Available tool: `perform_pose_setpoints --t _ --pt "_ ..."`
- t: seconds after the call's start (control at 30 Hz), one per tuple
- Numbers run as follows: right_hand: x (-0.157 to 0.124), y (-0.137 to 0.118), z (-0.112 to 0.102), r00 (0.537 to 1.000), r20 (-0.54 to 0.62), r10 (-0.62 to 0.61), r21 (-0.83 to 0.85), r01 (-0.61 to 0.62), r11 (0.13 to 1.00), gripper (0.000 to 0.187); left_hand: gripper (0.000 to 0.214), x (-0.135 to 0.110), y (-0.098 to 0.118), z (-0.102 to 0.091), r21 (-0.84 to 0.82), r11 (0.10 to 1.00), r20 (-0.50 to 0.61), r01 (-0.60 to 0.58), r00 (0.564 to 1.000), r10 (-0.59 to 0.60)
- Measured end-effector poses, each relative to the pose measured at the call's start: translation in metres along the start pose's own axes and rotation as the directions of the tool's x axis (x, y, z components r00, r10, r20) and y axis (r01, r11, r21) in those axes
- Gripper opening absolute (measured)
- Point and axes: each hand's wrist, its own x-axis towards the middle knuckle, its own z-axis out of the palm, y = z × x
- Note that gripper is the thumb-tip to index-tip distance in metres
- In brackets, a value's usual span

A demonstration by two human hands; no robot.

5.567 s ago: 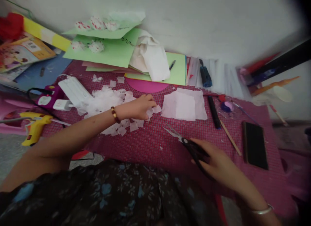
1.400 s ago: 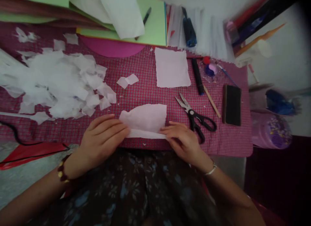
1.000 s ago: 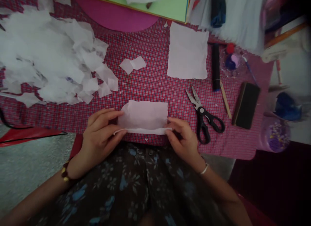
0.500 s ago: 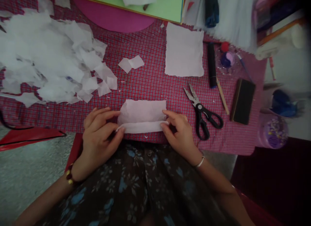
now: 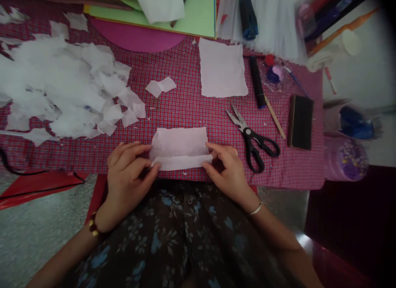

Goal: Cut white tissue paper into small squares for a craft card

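Observation:
A white sheet of thin paper (image 5: pixel 181 141) lies near the table's front edge, its near side folded over into a narrow strip. My left hand (image 5: pixel 128 170) pinches the left end of that strip between thumb and fingers. At the opposite end, my right hand (image 5: pixel 227 168) grips the fold the same way, thumb at the near edge. Black-handled scissors (image 5: pixel 252 137) rest with blades parted, just right of my right hand. Farther back lies a second white sheet (image 5: pixel 222 69), flat and with uneven edges.
A heap of cut white paper pieces (image 5: pixel 62 81) covers the left of the checked tablecloth (image 5: pixel 185 110). On the right are a black marker (image 5: pixel 257 81), a wooden stick (image 5: pixel 275 116), a dark rectangular block (image 5: pixel 300 122) and a tub (image 5: pixel 346 160). Green sheets (image 5: pixel 198 20) lie at the back.
The view has shifted, so the things at the back and right appear farther left. Both hands stay at the ends of the folded strip; the right thumb has moved slightly.

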Motion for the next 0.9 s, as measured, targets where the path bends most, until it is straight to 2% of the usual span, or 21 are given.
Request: perform_pose_setpoints --t 0.1,0.27,0.4,0.5,0.57,0.63,0.7,0.8,0.9 --pt "0.001 0.000 0.002 1.000 -0.022 -0.001 0.001 0.001 1.000 0.036 0.014 0.000 0.000 -0.001 0.003 1.000 0.009 0.005 1.000 -0.005" --pt "0.006 0.001 0.001 1.000 0.007 -0.007 -0.024 0.007 1.000 0.034 0.012 0.000 0.001 -0.002 -0.010 1.000 0.032 0.022 0.999 -0.021" --pt "0.011 -0.001 -0.010 0.997 0.068 -0.022 0.020 0.021 1.000 0.031 0.015 0.010 0.008 -0.020 -0.059 0.998 0.016 0.017 1.000 -0.016" --pt "0.011 -0.010 -0.029 0.992 0.077 -0.102 0.202 0.085 0.976 0.023 0.023 0.024 0.014 -0.046 -0.208 0.975 0.088 -0.085 0.991 0.105" --pt "0.010 -0.017 -0.043 0.984 0.075 -0.160 0.355 0.124 0.927 0.019 0.021 0.035 0.019 -0.061 -0.357 0.917 0.202 -0.179 0.943 0.263" --pt "0.010 -0.020 -0.052 0.978 0.087 -0.192 0.484 0.127 0.866 0.019 0.016 0.046 0.024 -0.068 -0.415 0.883 0.254 -0.221 0.903 0.346" --pt "0.014 -0.019 -0.055 0.981 0.120 -0.150 0.564 0.057 0.824 0.019 0.012 0.057 0.028 -0.066 -0.367 0.907 0.243 -0.205 0.920 0.306" --pt "0.030 -0.013 -0.052 0.987 0.154 0.036 0.624 -0.125 0.771 0.016 0.007 0.080 0.032 -0.056 -0.212 0.971 0.186 -0.110 0.971 0.151" --pt "0.053 -0.010 -0.052 0.985 0.060 0.165 0.666 -0.162 0.728 0.016 0.007 0.104 0.033 -0.050 -0.192 0.981 0.137 0.000 0.990 0.027"
